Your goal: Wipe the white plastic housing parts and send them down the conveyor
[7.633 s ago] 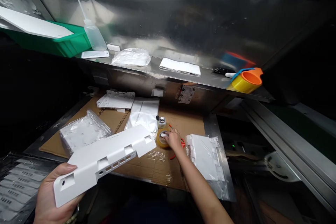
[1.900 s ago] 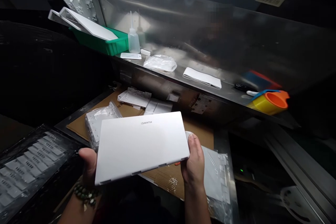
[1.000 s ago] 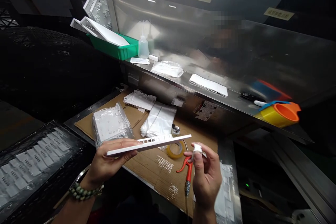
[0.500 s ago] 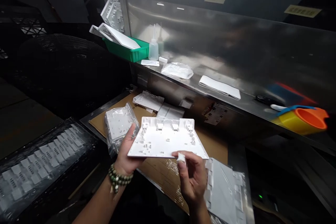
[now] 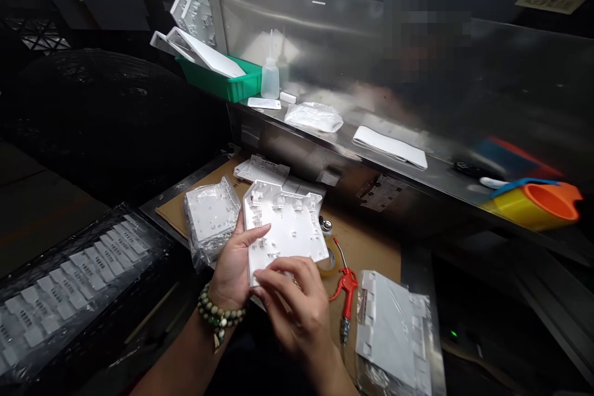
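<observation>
White panel (image 5: 290, 223): matte plastic, ribs and small clips across its upturned face, tilted above the table (image 5: 416, 269).
Held by: your left hand (image 5: 233, 260), closed on its left side, thumb over the face.
Lower edge: your right hand's (image 5: 301, 306) bent fingers; whether they pinch anything, you cannot tell.
Surface: brown cardboard (image 5: 378, 238), red air gun (image 5: 348, 288).
Room: dim, steel shelf (image 5: 436, 189) behind.
</observation>
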Action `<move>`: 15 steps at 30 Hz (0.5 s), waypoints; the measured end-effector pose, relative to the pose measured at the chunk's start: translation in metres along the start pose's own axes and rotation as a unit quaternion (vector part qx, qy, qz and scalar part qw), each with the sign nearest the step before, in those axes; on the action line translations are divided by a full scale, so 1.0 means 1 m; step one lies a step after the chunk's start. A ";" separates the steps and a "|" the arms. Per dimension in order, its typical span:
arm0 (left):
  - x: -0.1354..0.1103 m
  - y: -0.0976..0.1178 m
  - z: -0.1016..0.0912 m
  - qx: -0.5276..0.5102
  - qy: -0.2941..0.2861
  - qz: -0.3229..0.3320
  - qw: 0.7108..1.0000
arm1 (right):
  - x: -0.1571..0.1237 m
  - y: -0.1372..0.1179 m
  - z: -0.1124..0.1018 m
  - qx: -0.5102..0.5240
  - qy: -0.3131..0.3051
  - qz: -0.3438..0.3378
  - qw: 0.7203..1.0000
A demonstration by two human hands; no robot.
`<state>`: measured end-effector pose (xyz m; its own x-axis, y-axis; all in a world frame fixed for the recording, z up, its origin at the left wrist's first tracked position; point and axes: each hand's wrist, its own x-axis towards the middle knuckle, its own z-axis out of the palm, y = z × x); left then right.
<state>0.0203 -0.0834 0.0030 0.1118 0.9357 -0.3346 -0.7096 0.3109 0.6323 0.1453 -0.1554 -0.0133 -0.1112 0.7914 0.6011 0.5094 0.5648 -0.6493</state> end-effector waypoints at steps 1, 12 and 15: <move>-0.001 0.000 0.000 0.000 0.000 0.001 1.000 | -0.001 0.001 0.001 -0.007 -0.008 -0.005 1.000; -0.001 0.005 -0.017 -0.015 0.019 -0.001 1.000 | -0.005 0.006 0.005 -0.039 -0.015 -0.011 0.999; 0.006 0.019 -0.045 -0.012 0.013 -0.014 1.000 | -0.012 0.035 -0.021 -0.105 0.059 0.055 0.991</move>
<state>-0.0234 -0.0798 -0.0181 0.1146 0.9220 -0.3697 -0.7228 0.3327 0.6057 0.1824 -0.1497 -0.0331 0.0496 0.8050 0.5912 0.6805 0.4060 -0.6100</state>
